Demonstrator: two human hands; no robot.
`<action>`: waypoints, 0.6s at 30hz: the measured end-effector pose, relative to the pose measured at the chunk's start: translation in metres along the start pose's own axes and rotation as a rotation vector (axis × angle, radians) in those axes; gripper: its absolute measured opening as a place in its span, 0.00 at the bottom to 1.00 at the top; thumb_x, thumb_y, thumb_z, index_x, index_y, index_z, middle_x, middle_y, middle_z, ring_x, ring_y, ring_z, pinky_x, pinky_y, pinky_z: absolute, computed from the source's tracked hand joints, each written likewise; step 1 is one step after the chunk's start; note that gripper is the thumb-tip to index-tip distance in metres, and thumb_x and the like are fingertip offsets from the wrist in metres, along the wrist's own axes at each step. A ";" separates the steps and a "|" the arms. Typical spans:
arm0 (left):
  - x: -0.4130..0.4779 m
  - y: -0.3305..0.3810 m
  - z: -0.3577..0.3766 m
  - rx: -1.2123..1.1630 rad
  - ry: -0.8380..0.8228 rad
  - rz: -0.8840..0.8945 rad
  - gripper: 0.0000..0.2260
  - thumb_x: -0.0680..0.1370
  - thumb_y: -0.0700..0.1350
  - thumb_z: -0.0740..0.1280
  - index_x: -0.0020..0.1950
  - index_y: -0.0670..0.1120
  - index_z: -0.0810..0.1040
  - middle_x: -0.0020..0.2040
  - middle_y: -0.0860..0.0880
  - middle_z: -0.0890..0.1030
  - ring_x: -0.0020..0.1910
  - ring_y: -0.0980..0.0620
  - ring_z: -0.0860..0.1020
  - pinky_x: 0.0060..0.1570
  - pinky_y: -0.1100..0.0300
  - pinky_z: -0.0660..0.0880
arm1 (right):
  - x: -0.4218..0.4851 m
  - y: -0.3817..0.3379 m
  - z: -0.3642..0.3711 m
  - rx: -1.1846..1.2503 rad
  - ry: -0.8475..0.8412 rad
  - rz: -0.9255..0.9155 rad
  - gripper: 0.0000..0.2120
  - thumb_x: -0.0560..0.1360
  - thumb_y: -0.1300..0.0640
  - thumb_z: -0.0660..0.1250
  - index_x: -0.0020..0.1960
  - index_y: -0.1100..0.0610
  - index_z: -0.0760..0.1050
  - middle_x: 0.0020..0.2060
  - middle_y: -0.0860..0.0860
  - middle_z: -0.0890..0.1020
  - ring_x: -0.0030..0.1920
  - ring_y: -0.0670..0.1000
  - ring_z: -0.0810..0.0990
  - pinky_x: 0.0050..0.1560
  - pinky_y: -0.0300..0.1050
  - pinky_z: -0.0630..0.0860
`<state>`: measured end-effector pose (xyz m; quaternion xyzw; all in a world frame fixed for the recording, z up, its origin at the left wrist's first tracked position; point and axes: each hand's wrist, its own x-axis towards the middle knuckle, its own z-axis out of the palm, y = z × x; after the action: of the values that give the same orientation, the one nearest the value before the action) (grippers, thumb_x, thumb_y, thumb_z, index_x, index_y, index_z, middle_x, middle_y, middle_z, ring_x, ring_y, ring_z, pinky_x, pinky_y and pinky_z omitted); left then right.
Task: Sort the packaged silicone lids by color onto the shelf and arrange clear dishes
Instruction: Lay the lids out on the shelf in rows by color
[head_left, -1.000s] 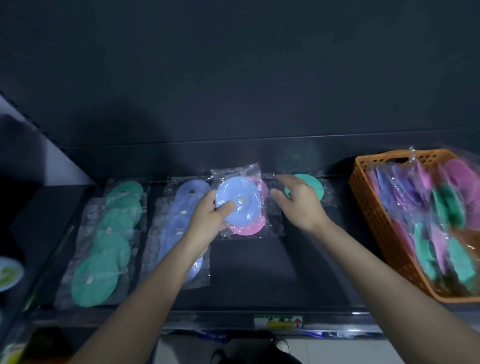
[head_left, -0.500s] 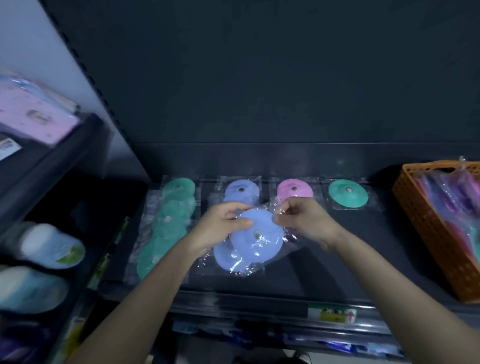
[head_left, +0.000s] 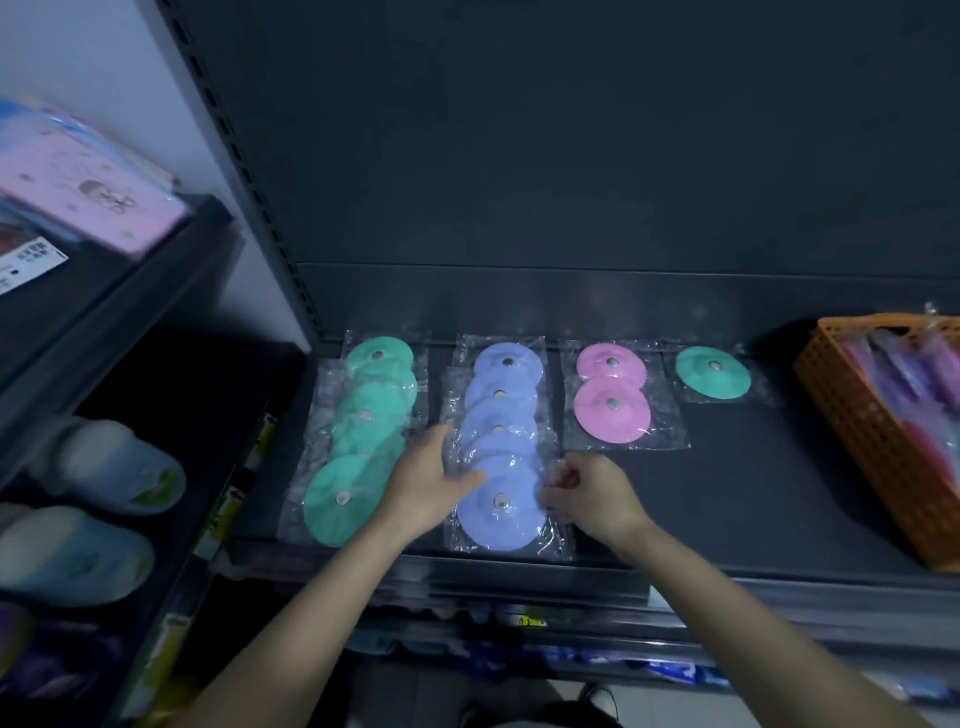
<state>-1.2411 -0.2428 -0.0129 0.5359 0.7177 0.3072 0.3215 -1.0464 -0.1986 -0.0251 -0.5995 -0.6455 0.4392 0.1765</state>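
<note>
On the dark shelf (head_left: 727, 499) lie rows of bagged silicone lids: a green row (head_left: 363, 431) at the left, a blue row (head_left: 501, 415) beside it, two pink lids (head_left: 612, 410) and a single green lid (head_left: 714, 372) further right. The front blue lid (head_left: 506, 514) lies flat at the near end of the blue row. My left hand (head_left: 431, 483) rests on its left edge with fingers spread over the bag. My right hand (head_left: 589, 493) is curled at its right edge, fingers pinching the clear wrapping.
An orange basket (head_left: 857, 415) with more bagged lids in mixed colours stands at the right end of the shelf. At the left, a neighbouring rack (head_left: 156, 291) carries a pink package and rolled blue and white goods. The shelf's front lip runs below my wrists.
The blue lid went from held up near the pink lids down onto the front of the blue row. The view has swung left and both hands came nearer.
</note>
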 end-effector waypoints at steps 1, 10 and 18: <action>-0.002 0.000 0.002 0.010 -0.022 0.003 0.28 0.71 0.43 0.73 0.69 0.45 0.68 0.59 0.52 0.73 0.60 0.53 0.72 0.50 0.68 0.64 | 0.000 0.000 0.001 -0.002 0.005 -0.005 0.10 0.64 0.64 0.72 0.32 0.56 0.71 0.28 0.49 0.76 0.29 0.50 0.75 0.35 0.48 0.78; 0.001 -0.003 0.010 0.107 -0.025 0.044 0.27 0.69 0.41 0.73 0.66 0.42 0.69 0.62 0.47 0.73 0.60 0.50 0.72 0.50 0.66 0.64 | -0.001 -0.008 0.008 -0.065 0.088 -0.075 0.11 0.64 0.64 0.73 0.45 0.58 0.76 0.38 0.47 0.75 0.44 0.52 0.75 0.38 0.38 0.70; 0.003 -0.015 0.012 0.164 -0.058 0.043 0.28 0.67 0.49 0.76 0.63 0.43 0.70 0.59 0.47 0.75 0.55 0.52 0.73 0.50 0.62 0.67 | -0.005 -0.007 0.013 -0.125 0.010 -0.167 0.18 0.68 0.62 0.72 0.57 0.56 0.72 0.51 0.49 0.71 0.44 0.47 0.73 0.38 0.25 0.68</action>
<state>-1.2406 -0.2421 -0.0326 0.5845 0.7191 0.2384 0.2906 -1.0592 -0.2076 -0.0255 -0.5556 -0.7185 0.3789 0.1778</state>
